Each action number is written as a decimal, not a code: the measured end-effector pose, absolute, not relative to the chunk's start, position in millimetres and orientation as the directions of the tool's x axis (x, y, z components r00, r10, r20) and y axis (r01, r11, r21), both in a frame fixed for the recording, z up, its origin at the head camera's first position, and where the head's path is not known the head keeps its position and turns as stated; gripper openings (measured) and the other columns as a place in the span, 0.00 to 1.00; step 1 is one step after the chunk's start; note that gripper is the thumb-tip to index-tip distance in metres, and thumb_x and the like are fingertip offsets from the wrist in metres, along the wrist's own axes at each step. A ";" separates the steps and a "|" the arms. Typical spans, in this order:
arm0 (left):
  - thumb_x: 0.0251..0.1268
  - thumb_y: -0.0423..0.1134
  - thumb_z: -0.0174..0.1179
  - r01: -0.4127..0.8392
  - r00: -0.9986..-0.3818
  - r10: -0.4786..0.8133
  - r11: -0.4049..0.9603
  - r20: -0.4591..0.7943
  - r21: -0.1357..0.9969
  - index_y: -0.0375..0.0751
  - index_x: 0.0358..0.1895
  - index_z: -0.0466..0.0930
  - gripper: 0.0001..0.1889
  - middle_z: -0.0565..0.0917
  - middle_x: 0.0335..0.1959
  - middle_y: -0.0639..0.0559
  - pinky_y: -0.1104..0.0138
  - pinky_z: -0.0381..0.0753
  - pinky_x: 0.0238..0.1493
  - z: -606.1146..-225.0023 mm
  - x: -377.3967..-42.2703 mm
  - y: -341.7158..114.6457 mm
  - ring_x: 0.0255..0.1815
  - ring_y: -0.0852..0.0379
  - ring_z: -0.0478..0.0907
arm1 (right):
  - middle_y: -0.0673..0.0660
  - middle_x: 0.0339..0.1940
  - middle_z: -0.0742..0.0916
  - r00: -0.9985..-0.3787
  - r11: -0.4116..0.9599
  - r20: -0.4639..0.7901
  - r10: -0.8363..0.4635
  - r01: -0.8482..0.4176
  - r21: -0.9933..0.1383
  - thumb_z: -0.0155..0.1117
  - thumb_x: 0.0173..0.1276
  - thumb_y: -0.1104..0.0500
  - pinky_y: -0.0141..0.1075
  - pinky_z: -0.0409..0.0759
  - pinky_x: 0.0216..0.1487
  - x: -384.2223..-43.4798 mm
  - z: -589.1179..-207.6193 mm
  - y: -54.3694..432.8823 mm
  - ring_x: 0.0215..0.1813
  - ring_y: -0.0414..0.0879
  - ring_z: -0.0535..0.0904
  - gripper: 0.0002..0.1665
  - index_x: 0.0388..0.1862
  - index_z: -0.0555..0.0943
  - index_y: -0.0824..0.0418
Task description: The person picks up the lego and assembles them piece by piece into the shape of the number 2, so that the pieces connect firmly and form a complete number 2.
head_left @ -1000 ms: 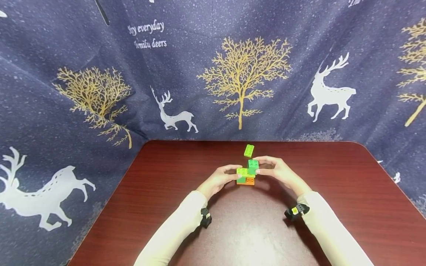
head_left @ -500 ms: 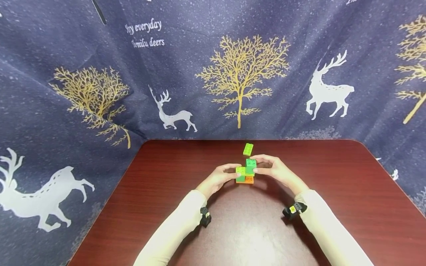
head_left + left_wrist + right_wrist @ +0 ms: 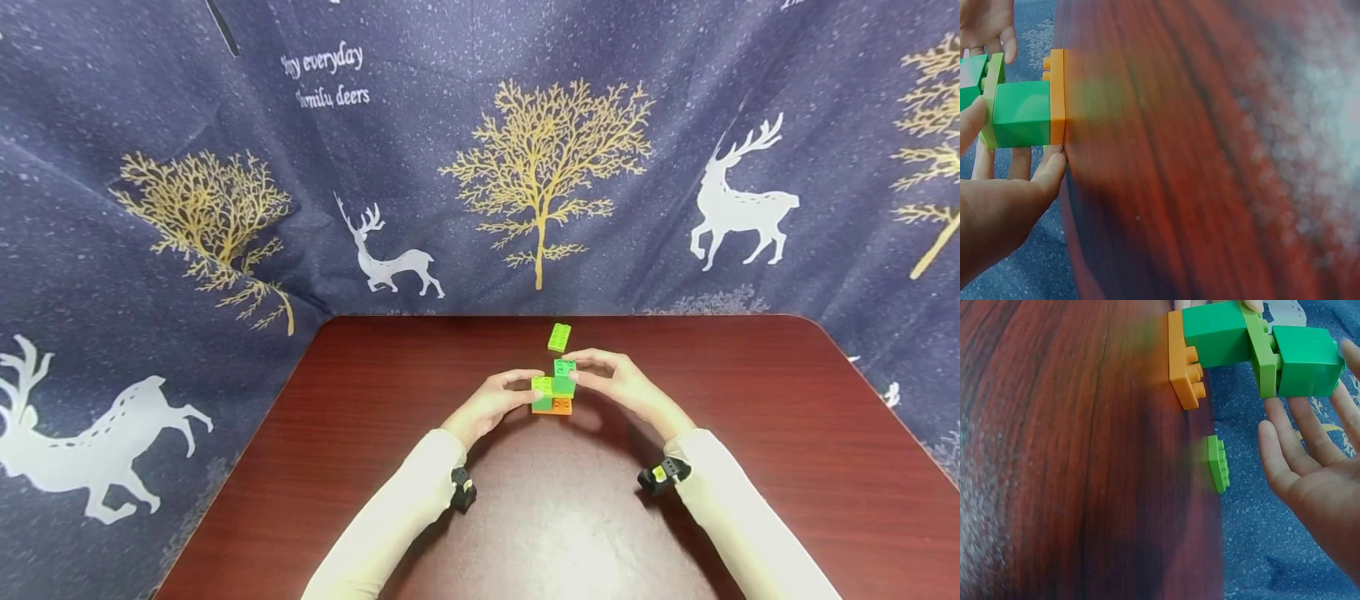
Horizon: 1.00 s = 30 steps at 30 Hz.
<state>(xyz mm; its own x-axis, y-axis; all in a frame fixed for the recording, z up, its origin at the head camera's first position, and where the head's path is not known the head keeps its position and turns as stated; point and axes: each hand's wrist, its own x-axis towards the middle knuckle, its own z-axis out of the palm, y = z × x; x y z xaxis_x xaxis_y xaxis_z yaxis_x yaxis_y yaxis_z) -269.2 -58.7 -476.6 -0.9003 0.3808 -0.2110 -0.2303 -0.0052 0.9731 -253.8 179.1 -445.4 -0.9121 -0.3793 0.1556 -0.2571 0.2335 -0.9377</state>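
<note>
A stack of toy building bricks stands on the table between the hands. At its bottom lies an orange flat brick [image 3: 562, 407], with a lower green brick [image 3: 1021, 114] over its left part. A lime flat brick [image 3: 1264, 370] lies across that one, and an upper green brick [image 3: 1310, 362] sits over its right end, a few lime studs showing in the narrow gap. The left hand [image 3: 491, 404] grips the stack's left side, thumb at the lime flat brick and fingers behind. Thumb and fingers of the right hand [image 3: 626, 387] pinch the upper green brick front and back.
Another lime flat brick [image 3: 558, 337] lies alone behind the stack, near the far edge of the dark red table [image 3: 420, 346]. A blue cloth [image 3: 480, 283] with deer and trees hangs behind and to the left. Both wrists wear small black cameras.
The right hand has brought the upper green brick slightly left and down onto the lime flat brick. Its thumb now lies higher on the brick. The left hand keeps its grip.
</note>
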 end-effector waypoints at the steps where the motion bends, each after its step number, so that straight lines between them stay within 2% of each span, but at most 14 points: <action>1: 0.59 0.28 0.65 -0.231 -0.900 0.382 -0.006 -0.211 0.973 0.39 0.58 0.79 0.22 0.82 0.51 0.45 0.64 0.78 0.53 -476.9 -269.4 -58.8 0.44 0.57 0.81 | 0.58 0.53 0.84 -0.912 0.232 0.158 -0.378 -0.258 -0.938 0.66 0.67 0.56 0.34 0.79 0.52 -253.7 -445.5 179.1 0.53 0.50 0.80 0.22 0.59 0.79 0.58; 12: 0.58 0.29 0.65 -0.217 -0.904 0.377 0.001 -0.201 0.976 0.38 0.59 0.79 0.22 0.81 0.52 0.45 0.64 0.77 0.54 -476.9 -269.0 -60.2 0.45 0.57 0.80 | 0.50 0.55 0.84 -0.900 0.263 0.185 -0.396 -0.304 -0.916 0.66 0.66 0.52 0.35 0.75 0.57 -253.2 -446.0 178.2 0.57 0.49 0.79 0.20 0.57 0.81 0.51; 23: 0.58 0.29 0.66 -0.217 -0.904 0.375 0.013 -0.206 0.976 0.38 0.58 0.79 0.22 0.82 0.52 0.46 0.64 0.76 0.55 -477.1 -269.2 -60.6 0.45 0.57 0.80 | 0.53 0.56 0.83 -0.898 0.249 0.165 -0.408 -0.283 -0.926 0.66 0.66 0.53 0.32 0.75 0.56 -254.0 -447.5 178.1 0.58 0.52 0.78 0.22 0.59 0.79 0.54; 30: 0.58 0.30 0.66 -0.221 -0.901 0.378 0.024 -0.214 0.975 0.39 0.58 0.79 0.22 0.82 0.52 0.46 0.62 0.76 0.56 -474.4 -268.7 -60.0 0.45 0.57 0.81 | 0.53 0.55 0.84 -0.904 0.247 0.183 -0.386 -0.293 -0.924 0.68 0.64 0.54 0.35 0.76 0.55 -252.4 -448.0 178.9 0.58 0.55 0.77 0.23 0.58 0.80 0.54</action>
